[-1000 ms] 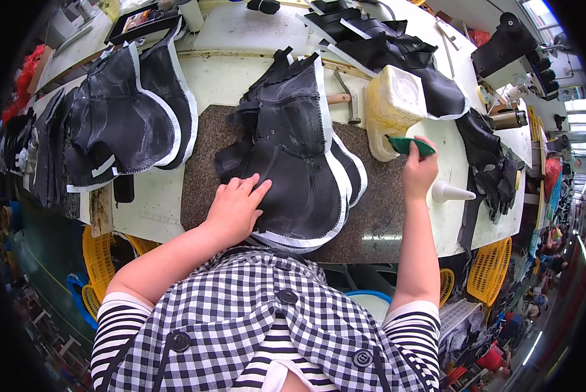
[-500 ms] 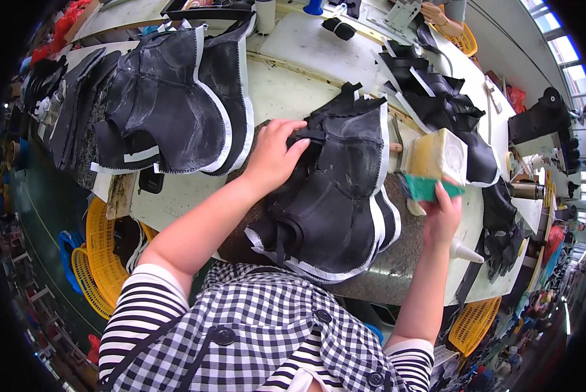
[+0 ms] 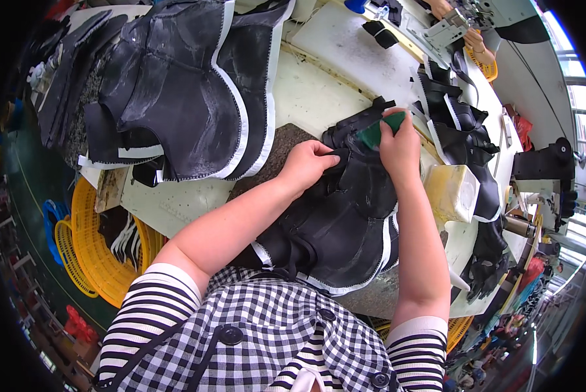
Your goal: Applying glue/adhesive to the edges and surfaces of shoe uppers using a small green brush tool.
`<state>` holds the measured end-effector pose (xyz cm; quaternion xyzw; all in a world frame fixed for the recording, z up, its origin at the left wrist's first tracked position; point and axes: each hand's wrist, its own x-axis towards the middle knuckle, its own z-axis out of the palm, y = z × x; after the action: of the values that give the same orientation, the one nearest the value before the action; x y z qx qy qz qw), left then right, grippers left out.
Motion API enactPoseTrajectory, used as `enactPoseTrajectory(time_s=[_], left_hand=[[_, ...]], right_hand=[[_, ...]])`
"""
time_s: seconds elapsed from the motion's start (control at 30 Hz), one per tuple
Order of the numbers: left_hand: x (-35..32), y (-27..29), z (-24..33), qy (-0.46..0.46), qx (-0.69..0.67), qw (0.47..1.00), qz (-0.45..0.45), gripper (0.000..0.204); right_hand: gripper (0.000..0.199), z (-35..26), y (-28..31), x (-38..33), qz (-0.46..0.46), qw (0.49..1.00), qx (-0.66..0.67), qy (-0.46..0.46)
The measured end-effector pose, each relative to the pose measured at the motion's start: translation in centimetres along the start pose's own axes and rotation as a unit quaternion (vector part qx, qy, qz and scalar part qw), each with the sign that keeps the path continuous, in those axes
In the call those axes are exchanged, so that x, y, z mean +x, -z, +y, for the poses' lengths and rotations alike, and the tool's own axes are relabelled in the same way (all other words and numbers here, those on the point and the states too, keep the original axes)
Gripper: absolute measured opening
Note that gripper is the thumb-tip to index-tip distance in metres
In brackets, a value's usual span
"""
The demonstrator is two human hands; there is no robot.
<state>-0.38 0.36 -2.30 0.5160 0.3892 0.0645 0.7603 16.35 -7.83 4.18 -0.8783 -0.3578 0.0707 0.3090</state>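
Before me on the bench lies a stack of black sewn pieces (image 3: 351, 219) with white-taped, curved edges. My left hand (image 3: 308, 166) is closed, pinching a black edge on the stack's left side between thumb and fingers. A green pad (image 3: 379, 132), like a scouring pad, is gripped in my right hand (image 3: 399, 142). It rests on the far end of the top piece, and its underside is hidden. Right of my right forearm stands a squarish, yellowed translucent container (image 3: 451, 193), which the hand is clear of.
A larger stack of similar black pieces (image 3: 175, 91) covers the bench's left side. More black pieces (image 3: 455, 121) lie along the right. Yellow baskets (image 3: 87, 232) stand at lower left. At the far right, another person's hand (image 3: 477, 47) is near a machine (image 3: 446, 32).
My right hand has carried the green pad from beside the container, leftward and away from me, onto the black piece. My left hand stays at the stack's left edge. The view has shifted.
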Motion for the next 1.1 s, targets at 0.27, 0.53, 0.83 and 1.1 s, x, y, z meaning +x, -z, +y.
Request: enactPoseTrajectory(time_s=[0.27,0.53,0.83,1.1], left_hand=[[0.4,0.3,0.2,0.069,-0.065,0.995,-0.023,0.012],[0.2,-0.7,0.3,0.074,-0.050,0.996,-0.015,0.016],[1.0,-0.5,-0.2,0.058,-0.033,0.998,0.009,0.016],[0.1,0.0,-0.1,0.060,-0.082,0.995,-0.010,0.023]], right_hand=[[0.018,-2.4,2.6,-3.2,-0.037,0.998,0.044,-0.004],[0.017,-3.2,3.2,-4.1,0.029,0.997,-0.014,0.074],[0.021,0.6,1.1,-10.0,0.061,0.983,0.123,0.122],[0.015,-0.3,2.4,-12.3,0.013,0.978,0.209,0.002]])
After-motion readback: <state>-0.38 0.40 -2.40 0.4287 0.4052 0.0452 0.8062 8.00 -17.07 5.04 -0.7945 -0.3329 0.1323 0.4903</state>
